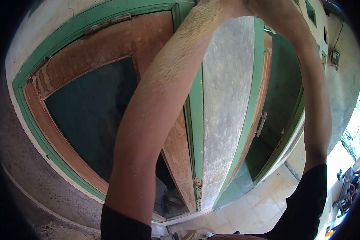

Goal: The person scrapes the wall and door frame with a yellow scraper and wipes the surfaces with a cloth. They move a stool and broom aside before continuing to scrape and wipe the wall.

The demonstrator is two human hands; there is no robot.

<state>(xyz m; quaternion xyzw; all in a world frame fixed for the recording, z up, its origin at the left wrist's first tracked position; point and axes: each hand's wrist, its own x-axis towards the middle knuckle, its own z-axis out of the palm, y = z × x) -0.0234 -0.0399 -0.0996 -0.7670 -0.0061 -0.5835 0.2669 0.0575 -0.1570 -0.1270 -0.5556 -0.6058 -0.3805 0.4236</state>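
Observation:
Both my arms reach up in front of me, the hands meeting at the top edge of the head view. Of my left hand (234, 8) only the lower part shows; its fingers are cut off. Pale, dust-like grains coat my left forearm (176, 60). My right hand (266, 11) is likewise cropped, with its fingers out of sight. Whatever either hand holds or touches cannot be seen. Behind the arms stands a grey wall strip (228, 88) between green-painted frames. A window's brown wooden sash (96, 46), bare and patchy, sits within a green frame (62, 50) at left.
To the right is a doorway with a brown door edge and a pale handle (261, 124). A tiled floor (264, 204) lies below. A motorcycle-like dark object (345, 192) stands outside at far right. A small box (335, 59) hangs on the right wall.

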